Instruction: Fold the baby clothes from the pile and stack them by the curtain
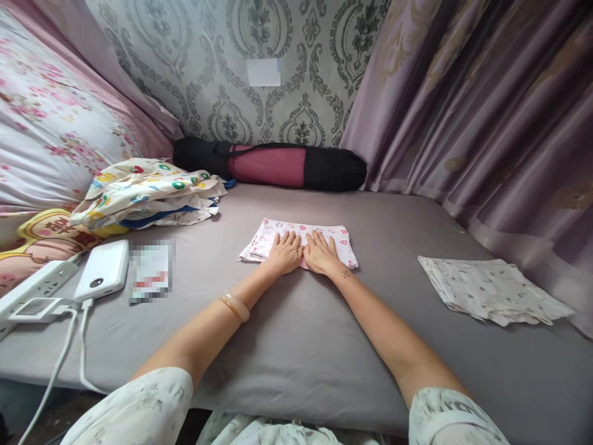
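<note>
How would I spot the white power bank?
On the grey sheet, go left to the patterned clothes. On their near side lies the power bank, a rounded block with a dark circle, unlike the long power strip beside it.

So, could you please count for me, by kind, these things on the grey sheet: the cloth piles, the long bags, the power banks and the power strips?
Cloth piles: 3 (pink-print pile, crumpled pile, right-side pile)
Long bag: 1
Power bank: 1
Power strip: 1
Total: 6
</note>
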A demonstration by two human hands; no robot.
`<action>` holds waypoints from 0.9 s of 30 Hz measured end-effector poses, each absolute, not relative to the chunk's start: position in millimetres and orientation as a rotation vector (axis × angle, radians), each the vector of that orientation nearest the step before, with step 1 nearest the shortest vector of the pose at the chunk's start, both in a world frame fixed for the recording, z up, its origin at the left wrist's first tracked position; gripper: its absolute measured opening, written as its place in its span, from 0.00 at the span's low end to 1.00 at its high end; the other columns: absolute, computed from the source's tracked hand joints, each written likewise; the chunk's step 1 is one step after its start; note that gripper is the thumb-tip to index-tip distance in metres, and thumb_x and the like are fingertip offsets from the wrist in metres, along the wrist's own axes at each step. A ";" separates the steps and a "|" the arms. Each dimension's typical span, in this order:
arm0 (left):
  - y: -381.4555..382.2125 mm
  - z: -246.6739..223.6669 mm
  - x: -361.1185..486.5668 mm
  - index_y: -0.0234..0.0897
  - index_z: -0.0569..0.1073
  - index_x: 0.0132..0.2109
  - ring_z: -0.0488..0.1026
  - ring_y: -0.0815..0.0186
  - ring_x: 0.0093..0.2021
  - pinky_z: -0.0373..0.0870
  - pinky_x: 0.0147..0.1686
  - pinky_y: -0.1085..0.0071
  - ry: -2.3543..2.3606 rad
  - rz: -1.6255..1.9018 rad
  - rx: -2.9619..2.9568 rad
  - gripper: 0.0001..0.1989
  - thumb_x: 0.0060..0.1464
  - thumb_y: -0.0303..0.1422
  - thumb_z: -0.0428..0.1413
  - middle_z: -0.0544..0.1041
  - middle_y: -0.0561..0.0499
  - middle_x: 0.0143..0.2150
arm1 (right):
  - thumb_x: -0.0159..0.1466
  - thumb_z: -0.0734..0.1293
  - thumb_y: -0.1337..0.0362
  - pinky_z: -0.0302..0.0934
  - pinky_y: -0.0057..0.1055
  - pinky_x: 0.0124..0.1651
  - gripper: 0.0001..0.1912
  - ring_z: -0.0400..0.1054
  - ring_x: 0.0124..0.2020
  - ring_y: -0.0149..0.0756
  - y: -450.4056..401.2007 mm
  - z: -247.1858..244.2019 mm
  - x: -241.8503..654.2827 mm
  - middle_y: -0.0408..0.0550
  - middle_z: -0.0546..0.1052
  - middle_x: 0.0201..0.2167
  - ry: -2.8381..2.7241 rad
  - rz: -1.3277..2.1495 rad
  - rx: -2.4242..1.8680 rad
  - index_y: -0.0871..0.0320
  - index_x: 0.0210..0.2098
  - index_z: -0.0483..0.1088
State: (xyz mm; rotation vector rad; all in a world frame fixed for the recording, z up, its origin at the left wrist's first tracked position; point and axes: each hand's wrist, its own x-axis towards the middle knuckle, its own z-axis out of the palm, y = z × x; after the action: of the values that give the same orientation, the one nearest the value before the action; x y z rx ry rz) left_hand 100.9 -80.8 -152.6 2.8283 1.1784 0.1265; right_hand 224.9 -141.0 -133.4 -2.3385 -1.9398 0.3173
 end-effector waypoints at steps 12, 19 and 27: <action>-47.2 -155.2 115.7 0.36 0.59 0.66 0.53 0.53 0.69 0.47 0.65 0.47 1.104 0.211 2.906 0.25 0.67 0.36 0.36 0.60 0.40 0.68 | 0.70 0.46 0.61 0.33 0.51 0.69 0.30 0.39 0.71 0.43 -117.1 -139.2 238.4 0.52 0.48 0.71 -2.010 0.241 -2.271 0.62 0.69 0.49; -48.5 -151.5 115.8 0.33 0.59 0.66 0.54 0.52 0.68 0.51 0.64 0.48 1.112 0.130 2.909 0.25 0.67 0.36 0.36 0.58 0.38 0.68 | 0.70 0.45 0.60 0.34 0.51 0.69 0.30 0.39 0.71 0.43 -115.0 -140.7 240.0 0.51 0.48 0.71 -2.000 0.272 -2.270 0.62 0.69 0.48; -33.4 -149.9 104.6 0.36 0.61 0.63 0.51 0.50 0.69 0.47 0.64 0.45 1.233 0.255 2.829 0.23 0.67 0.40 0.38 0.60 0.39 0.68 | 0.71 0.48 0.59 0.27 0.54 0.68 0.29 0.37 0.71 0.46 -122.2 -138.6 250.5 0.56 0.49 0.70 -1.840 0.065 -2.375 0.63 0.68 0.52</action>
State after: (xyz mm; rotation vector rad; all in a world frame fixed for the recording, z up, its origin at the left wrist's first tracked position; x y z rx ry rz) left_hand 104.6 -33.4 -149.9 2.8288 1.2332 0.2545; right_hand 250.5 -122.2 -138.6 -2.3748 -1.8404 0.0655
